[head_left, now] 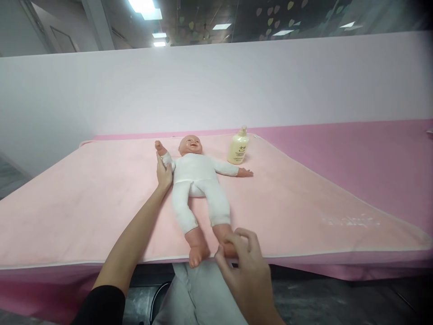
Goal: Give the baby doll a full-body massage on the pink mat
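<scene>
A baby doll [194,169] in a white bodysuit lies on its back, head away from me and feet at the table's near edge. My left hand [164,174] is wrapped round the doll's raised forearm on the left, with the thumb near the sleeve. My right hand [248,266] is by the doll's foot on the right and partly covers it. Its fingers are loosely curled, with a gap between thumb and fingertips, and nothing shows in them. Whether it touches the foot I cannot tell. Beyond the doll's outstretched arm stands a pale yellow pump bottle [238,148].
A light pink towel [101,194] with a white edge lies under the doll, over a darker pink cover [372,162]. Behind the table rises a white partition [216,85], with glass above it. My legs [203,293] are below the near edge.
</scene>
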The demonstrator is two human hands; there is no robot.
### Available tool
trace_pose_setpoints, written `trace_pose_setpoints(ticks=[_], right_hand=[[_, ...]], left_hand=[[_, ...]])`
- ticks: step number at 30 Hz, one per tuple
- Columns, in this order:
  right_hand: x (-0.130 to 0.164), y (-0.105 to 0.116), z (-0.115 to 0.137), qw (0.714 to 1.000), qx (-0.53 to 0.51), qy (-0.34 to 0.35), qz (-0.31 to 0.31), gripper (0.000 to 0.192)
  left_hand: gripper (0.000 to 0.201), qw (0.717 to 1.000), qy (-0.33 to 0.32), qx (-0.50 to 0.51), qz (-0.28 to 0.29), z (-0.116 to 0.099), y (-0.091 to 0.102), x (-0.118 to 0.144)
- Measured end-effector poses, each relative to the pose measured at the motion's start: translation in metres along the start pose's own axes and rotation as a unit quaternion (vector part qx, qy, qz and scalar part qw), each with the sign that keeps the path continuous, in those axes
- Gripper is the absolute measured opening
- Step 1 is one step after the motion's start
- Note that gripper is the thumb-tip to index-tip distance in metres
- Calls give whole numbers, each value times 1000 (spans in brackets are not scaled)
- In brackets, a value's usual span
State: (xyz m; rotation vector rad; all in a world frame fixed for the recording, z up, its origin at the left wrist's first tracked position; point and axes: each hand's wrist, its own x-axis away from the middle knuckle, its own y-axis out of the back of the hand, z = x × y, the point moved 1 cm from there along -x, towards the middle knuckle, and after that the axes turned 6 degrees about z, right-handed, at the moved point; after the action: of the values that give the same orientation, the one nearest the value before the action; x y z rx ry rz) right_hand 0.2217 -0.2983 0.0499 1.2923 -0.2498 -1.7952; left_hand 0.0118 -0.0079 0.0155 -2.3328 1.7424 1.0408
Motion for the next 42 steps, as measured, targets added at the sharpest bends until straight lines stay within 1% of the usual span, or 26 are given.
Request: trace_pose_setpoints(ticks=[2,3,4,6,8,10,11,13,15,17,18,20,21,22,23,25,26,27,29,32,33,35,37,39,42], right_hand=[[-23,-2,-4,1000,-2,0,-16,7],[-38,-8,-8,1000,-6,-3,-15,8],[-54,-16,-12,1000,-14,-8,-3,8],[-80,-35,-23,998,-17,-41,48,10],[-89,-48,-29,994,-5,-61,85,14],[-78,-50,-29,994,3,-61,91,16],[-66,-46,-26,995,8,-55,82,15],[-34,-33,-17,998,19,-27,43,13],[-5,-21,-8,999,17,-5,42,11],[9,-13,-2,999,16,4,46,10],[9,-11,-2,999,17,4,42,9],[-8,-12,-5,1000,24,2,18,9],[-23,-15,-7,1000,27,3,11,9],[-40,-20,-11,999,31,7,13,9],[-57,-26,-15,999,34,11,31,11],[-86,-40,-22,993,45,13,107,16],[-95,-45,-24,990,48,17,135,19],[-100,-49,-26,987,50,22,154,22],[-94,-49,-26,986,49,32,159,25],[-56,-35,-21,990,36,50,125,27],[-41,-30,-20,991,32,55,120,26],[-14,-20,-18,989,29,59,134,24],[4,-15,-20,986,30,59,153,22],[11,-11,-23,985,34,58,157,19],[6,-6,-26,987,32,66,146,16]], left_hand=[[71,999,-13,-33,11,-5,0,2],[67,998,-31,-56,31,-8,0,3],[64,994,-54,-80,56,-11,-1,4],[61,985,-88,-118,94,-15,-2,5],[61,982,-93,-129,98,-17,-3,6],[60,987,-77,-113,84,-17,-3,6],[60,990,-68,-99,74,-16,-2,5],[63,996,-49,-66,42,-14,-1,5],[72,999,-19,-28,2,-11,0,5],[80,999,16,0,-34,-8,1,5],[81,999,26,5,-46,-7,1,5],[77,998,17,-5,-53,-8,0,6],[73,999,-3,-19,-39,-9,0,6],[69,999,-29,-37,-12,-11,-1,6],[66,996,-59,-57,23,-13,-2,7],[62,987,-104,-86,84,-18,-4,8],[61,985,-113,-89,97,-19,-4,8],[60,986,-110,-82,94,-20,-4,9],[58,993,-85,-40,66,-19,-2,8],[53,998,-32,47,0,-12,0,4],[50,997,-4,70,-22,-8,1,3],[44,991,69,97,-66,0,2,0],[37,980,133,107,-97,7,3,-3],[33,973,162,114,-116,10,3,-4],[36,973,160,121,-111,9,3,-3]])
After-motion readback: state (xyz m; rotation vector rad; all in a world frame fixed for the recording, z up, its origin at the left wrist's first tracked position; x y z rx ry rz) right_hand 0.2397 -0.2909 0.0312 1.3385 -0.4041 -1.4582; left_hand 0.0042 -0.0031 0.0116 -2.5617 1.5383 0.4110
